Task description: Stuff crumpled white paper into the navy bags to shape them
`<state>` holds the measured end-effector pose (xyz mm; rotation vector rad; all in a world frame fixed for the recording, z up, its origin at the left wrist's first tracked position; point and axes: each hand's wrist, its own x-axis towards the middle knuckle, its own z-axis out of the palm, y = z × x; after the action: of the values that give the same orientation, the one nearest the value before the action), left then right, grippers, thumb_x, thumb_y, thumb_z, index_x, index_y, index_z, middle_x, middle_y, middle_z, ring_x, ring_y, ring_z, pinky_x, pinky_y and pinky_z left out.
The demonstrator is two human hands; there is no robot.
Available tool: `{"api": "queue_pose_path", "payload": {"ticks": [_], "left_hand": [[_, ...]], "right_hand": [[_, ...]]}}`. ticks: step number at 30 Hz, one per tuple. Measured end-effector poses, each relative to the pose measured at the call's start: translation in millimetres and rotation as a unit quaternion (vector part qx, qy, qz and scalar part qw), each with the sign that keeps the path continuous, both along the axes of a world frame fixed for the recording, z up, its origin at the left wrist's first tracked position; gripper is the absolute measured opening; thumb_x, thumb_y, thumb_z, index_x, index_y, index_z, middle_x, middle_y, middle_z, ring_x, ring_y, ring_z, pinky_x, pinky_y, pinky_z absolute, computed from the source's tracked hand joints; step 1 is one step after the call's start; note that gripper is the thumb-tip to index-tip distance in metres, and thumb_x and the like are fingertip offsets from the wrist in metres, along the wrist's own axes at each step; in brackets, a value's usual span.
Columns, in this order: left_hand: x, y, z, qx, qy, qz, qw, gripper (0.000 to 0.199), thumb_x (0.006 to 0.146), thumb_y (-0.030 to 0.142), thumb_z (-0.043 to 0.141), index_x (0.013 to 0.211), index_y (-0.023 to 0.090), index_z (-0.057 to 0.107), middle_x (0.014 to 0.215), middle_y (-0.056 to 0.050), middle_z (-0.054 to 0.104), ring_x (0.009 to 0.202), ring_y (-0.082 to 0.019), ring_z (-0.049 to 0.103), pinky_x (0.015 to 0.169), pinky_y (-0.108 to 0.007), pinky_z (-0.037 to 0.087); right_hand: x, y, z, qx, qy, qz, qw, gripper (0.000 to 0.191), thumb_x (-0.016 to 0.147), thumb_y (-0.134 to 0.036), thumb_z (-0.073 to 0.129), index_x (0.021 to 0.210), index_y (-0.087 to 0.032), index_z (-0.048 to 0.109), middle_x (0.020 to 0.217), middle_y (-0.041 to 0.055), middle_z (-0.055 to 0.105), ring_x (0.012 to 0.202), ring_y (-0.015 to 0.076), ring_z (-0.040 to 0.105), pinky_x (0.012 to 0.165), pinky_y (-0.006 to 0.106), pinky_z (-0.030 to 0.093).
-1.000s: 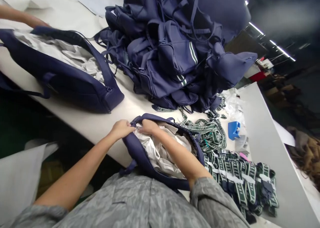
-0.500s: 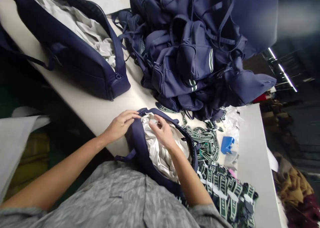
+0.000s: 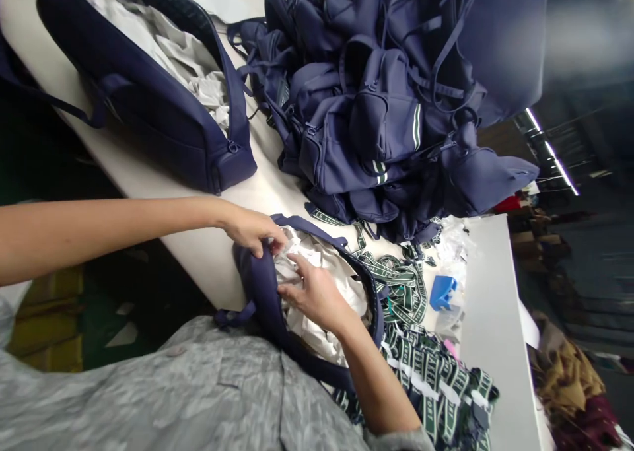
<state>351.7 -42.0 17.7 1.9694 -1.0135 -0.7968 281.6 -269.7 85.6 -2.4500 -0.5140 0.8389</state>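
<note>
An unzipped navy bag (image 3: 261, 282) lies in front of me, stuffed with crumpled white paper (image 3: 341, 266). My left hand (image 3: 255, 232) grips the bag's left end, thumb outside and fingertips curled over the edge of the opening. Inside the opening, my right hand (image 3: 319, 296) rests against the paper with thumb and forefinger apart. Its other fingers are partly hidden. The bag's near side leans against my grey patterned garment (image 3: 238, 385).
A larger paper-filled navy bag (image 3: 163, 121) lies open at the upper left. Navy bags (image 3: 381, 107) are heaped at the back. Rolls of green lettered strap (image 3: 426, 385) and a blue plastic piece (image 3: 442, 292) lie to the right, near the table edge (image 3: 518, 319).
My left forearm has swung up, and its fingers now reach over the bag's edge. My right hand has shifted down and left over the paper. The view has turned slightly.
</note>
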Motion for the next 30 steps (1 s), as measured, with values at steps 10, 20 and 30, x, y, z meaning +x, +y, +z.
{"api": "queue_pose_path", "payload": {"ticks": [10, 20, 30], "left_hand": [[-4, -9, -23.6, -0.142, 0.132, 0.153, 0.969, 0.01, 0.064, 0.015, 0.067, 0.072, 0.015, 0.061, 0.069, 0.003, 0.057, 0.066, -0.012, 0.051, 0.06, -0.02, 0.039], [-3, -3, -35.8, -0.205, 0.071, 0.256, 0.942, 0.01, 0.066, 0.021, 0.073, 0.071, 0.013, 0.068, 0.071, -0.001, 0.063, 0.067, -0.012, 0.057, 0.062, -0.021, 0.043], [6, 9, -21.0, -0.135, 0.027, 0.145, 0.98, 0.011, 0.072, 0.026, 0.07, 0.077, 0.016, 0.069, 0.079, -0.002, 0.065, 0.076, -0.015, 0.059, 0.07, -0.023, 0.046]], "right_hand": [[33, -6, -71.3, 0.284, 0.073, -0.386, 0.875, 0.02, 0.061, -0.028, 0.074, 0.074, -0.016, 0.066, 0.065, -0.003, 0.062, 0.058, 0.0108, 0.051, 0.058, 0.024, 0.04], [34, 45, -73.9, 0.345, 0.334, -0.314, 0.819, 0.028, 0.068, -0.032, 0.071, 0.092, -0.018, 0.069, 0.066, -0.001, 0.063, 0.066, 0.0167, 0.061, 0.058, 0.025, 0.047], [47, 27, -76.2, 0.318, 0.23, -0.085, 0.916, 0.024, 0.078, -0.036, 0.069, 0.092, -0.017, 0.073, 0.081, 0.0012, 0.069, 0.076, 0.0165, 0.063, 0.073, 0.027, 0.051]]}}
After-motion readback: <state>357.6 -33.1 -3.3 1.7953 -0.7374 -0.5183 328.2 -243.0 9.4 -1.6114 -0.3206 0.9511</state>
